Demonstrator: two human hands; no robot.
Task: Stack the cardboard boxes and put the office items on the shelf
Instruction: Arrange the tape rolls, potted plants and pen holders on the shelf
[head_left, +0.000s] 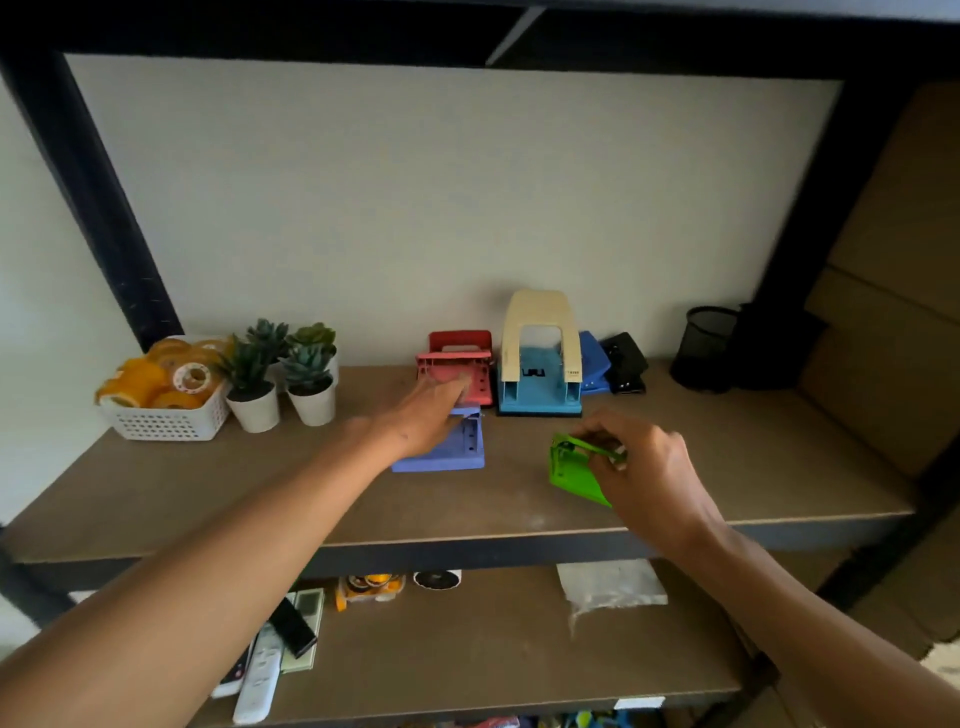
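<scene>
The right hand (641, 470) pinches a small green metal hole punch (571, 470) (tilted on the brown shelf board (727, 467)) and should set it flat, while the left hand (431, 415), fingers extended, steadies the lilac plastic punch (457, 452).

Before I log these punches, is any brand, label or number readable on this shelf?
None is readable.
Cream-handled blue hole punch: small dark mark on the right post, too blurred.
Tape roll in the white basket: red print round its core, too small.
Green hole punch in the right hand: no text visible.
</scene>
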